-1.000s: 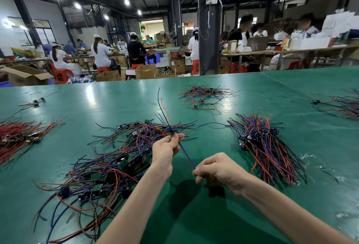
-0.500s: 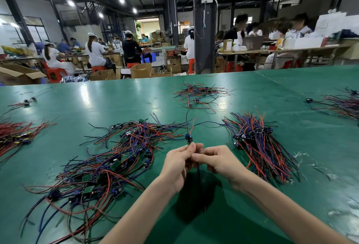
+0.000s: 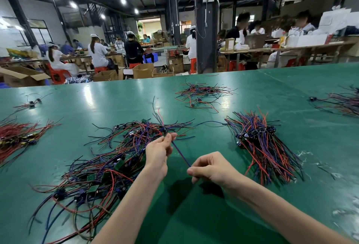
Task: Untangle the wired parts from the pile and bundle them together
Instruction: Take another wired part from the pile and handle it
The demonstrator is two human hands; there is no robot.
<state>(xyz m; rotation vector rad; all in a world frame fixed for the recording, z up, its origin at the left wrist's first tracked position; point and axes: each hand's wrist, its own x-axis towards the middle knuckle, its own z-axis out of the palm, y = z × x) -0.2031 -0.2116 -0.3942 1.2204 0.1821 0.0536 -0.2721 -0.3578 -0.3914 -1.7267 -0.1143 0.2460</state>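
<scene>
A tangled pile [image 3: 108, 164] of red, blue and black wires with small green boards lies on the green table, left of my hands. My left hand [image 3: 158, 151] pinches one wired part [image 3: 165, 130] at its small dark body, its loose wire ends pointing up. My right hand [image 3: 208, 168] pinches the lower end of that part's blue-purple wires [image 3: 180, 154], which run taut between both hands. A sorted bundle [image 3: 262, 144] of aligned wired parts lies to the right of my hands.
The green table [image 3: 213, 214] carries more wire heaps: one at the far centre [image 3: 200, 93], one at the right edge [image 3: 342, 104], a red one at the left edge [image 3: 17, 137]. Other people work at benches behind a dark pillar [image 3: 206, 22].
Half a second ago my hands met at the part's body. Now my right hand has slid down and back along the wires, pulling them straight; my left hand keeps the part.
</scene>
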